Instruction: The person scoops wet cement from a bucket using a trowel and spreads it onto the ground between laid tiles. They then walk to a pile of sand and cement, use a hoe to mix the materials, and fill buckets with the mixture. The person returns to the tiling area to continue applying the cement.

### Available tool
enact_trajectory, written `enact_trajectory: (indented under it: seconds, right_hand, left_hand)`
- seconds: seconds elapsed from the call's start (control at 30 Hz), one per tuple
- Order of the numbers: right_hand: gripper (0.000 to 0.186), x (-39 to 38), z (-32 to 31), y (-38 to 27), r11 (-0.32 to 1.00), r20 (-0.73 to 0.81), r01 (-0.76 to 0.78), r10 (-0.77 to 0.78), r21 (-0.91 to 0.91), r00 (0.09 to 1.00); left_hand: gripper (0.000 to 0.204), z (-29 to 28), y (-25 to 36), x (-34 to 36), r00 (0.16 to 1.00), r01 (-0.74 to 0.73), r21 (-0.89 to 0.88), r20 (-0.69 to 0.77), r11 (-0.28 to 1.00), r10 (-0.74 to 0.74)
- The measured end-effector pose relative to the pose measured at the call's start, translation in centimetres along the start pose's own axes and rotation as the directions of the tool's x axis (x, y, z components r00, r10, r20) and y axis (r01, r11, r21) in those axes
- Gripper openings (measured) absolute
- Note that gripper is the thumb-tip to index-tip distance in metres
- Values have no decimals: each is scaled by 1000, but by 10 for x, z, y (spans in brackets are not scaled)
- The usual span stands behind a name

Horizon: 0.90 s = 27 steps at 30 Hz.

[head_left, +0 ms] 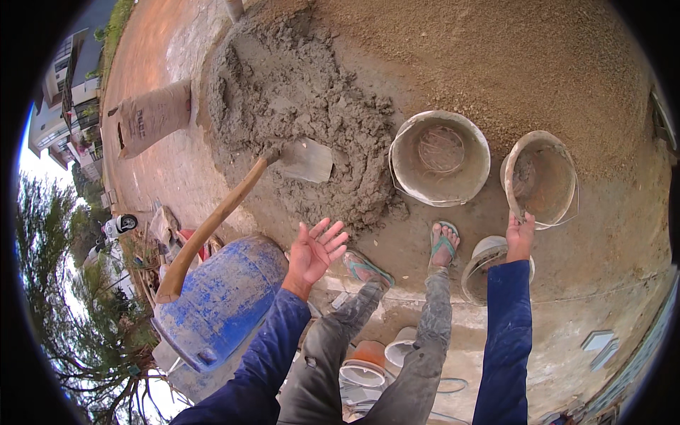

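My left hand [316, 256] is held out with its palm up and fingers spread, empty, just short of the wet mortar heap [283, 106]. On the right, my right hand [520, 235] has its fingers closed over the near rim of a mortar-stained bucket [559, 200], which tilts slightly. Left of that stands a larger bucket [469, 177] with a ring-marked bottom and a wire handle. A third bucket [472, 282] is partly hidden behind my right forearm. The hoe [219, 216] has its metal blade resting on the mortar, and its wooden handle slants down to the left over a blue barrel.
Brown sand [510, 64] spreads across the far right. The blue barrel [230, 294] lies at the left, below a paper sack [152, 120]. Behind my sandalled feet are an orange bucket [368, 352] and a white bucket [401, 347]. Flat slabs [601, 341] lie at the lower right.
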State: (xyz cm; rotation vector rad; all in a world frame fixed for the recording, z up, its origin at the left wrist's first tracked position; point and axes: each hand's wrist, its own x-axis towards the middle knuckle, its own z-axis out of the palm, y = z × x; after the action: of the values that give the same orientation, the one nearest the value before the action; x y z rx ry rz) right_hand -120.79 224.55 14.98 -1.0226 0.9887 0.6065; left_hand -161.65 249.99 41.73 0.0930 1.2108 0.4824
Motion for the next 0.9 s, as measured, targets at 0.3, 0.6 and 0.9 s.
enact_trajectory:
  seconds: [0.3,0.6,0.9]
  right_hand:
    - [58,-104,-28,62,675,-12,-53,65,-736,998]
    - [33,-252,70,231,307,374,367,-37,-878,927]
    - [66,-442,240,489,54,136,128,557,-990,820]
  left_hand:
    - [68,42,179,-203,983,-126,-312,89,942,161]
    - [46,16,191,-214,979,133,-132,-135,982,-151]
    - [45,-150,141,-244,971,237,443,-124,865,-203]
